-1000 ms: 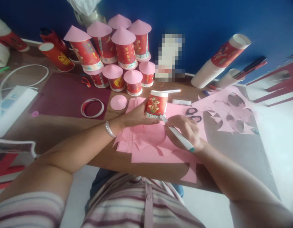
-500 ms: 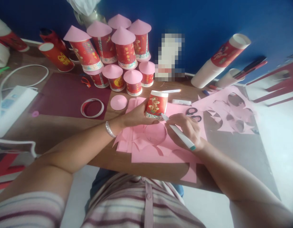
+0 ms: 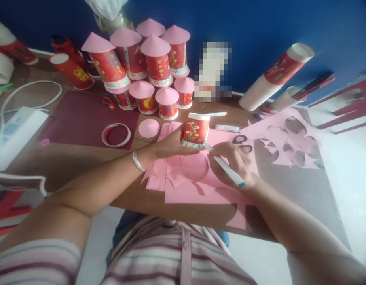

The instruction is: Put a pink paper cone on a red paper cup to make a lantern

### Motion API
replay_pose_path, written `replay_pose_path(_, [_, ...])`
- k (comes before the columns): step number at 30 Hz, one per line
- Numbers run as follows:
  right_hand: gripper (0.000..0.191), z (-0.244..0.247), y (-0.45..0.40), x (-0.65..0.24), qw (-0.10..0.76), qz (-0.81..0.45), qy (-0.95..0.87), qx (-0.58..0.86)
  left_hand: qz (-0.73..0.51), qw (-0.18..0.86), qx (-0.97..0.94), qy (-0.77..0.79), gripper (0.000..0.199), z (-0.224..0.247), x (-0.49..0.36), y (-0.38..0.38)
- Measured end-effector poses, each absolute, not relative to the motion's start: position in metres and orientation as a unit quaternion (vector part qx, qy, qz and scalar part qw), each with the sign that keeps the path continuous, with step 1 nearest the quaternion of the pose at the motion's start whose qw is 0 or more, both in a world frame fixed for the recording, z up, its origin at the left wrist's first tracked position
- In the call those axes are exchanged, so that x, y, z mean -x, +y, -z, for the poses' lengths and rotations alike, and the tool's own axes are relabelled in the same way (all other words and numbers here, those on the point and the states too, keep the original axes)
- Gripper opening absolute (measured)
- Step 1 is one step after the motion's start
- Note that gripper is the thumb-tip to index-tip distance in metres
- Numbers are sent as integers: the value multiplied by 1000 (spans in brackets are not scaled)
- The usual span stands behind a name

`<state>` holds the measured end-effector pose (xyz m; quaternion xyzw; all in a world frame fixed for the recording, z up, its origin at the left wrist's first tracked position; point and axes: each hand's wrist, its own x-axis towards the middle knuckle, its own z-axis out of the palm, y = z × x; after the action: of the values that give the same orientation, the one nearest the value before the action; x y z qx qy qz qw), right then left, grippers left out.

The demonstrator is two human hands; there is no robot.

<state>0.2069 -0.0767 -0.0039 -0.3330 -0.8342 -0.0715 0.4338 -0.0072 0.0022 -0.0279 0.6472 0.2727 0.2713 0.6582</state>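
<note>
My left hand [image 3: 172, 143] is closed round the side of a red paper tube [image 3: 196, 128] with gold figures and a white lower band drawn with green marks. In my right hand [image 3: 234, 160] is a white marker [image 3: 227, 168] with a green end, its tip at the tube's lower right edge. Pink paper sheets [image 3: 183, 194] with a drawn circle lie below both hands. A small pink cone [image 3: 149, 128] rests left of the tube. Black scissor handles [image 3: 242, 143] show just beyond my right hand.
Several red tubes with pink cone roofs [image 3: 155, 49] stand at the back. Left are a dark red sheet [image 3: 90, 114], a tape roll [image 3: 128, 135] and a white power strip [image 3: 25, 132]. A tall tube [image 3: 260, 91], a pen cup [image 3: 285, 99] and cut pink paper [image 3: 311, 148] are right.
The view has shifted very slightly. Both hands keep nearly the same pose, with the marker tip still at the tube's lower edge.
</note>
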Motion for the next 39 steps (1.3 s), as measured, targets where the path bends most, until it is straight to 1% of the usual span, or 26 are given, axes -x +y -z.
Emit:
replay_pose_path(8, [22,6,-78,-206,437,58,-833,334,-274,664,-633,289,67,25,7,2])
replay_pose_path(13, [23,8,-78,-205,440,46,-834,329,-271,663,-639,281,58,22,7,2])
replay_pose_path(18, [22,8,-78,-205,445,46,-834,324,-268,661,-642,280,64,26,8,3])
replay_pose_path(22, [21,8,-78,-204,448,48,-846,286,-280,651,-650,275,69,30,10,4])
replay_pose_path(30, [24,9,-79,-205,445,43,-846,289,-276,648,-657,269,59,27,9,5])
replay_pose_path(39, [23,8,-79,-204,444,47,-845,295,-274,654,-648,278,65,28,10,5])
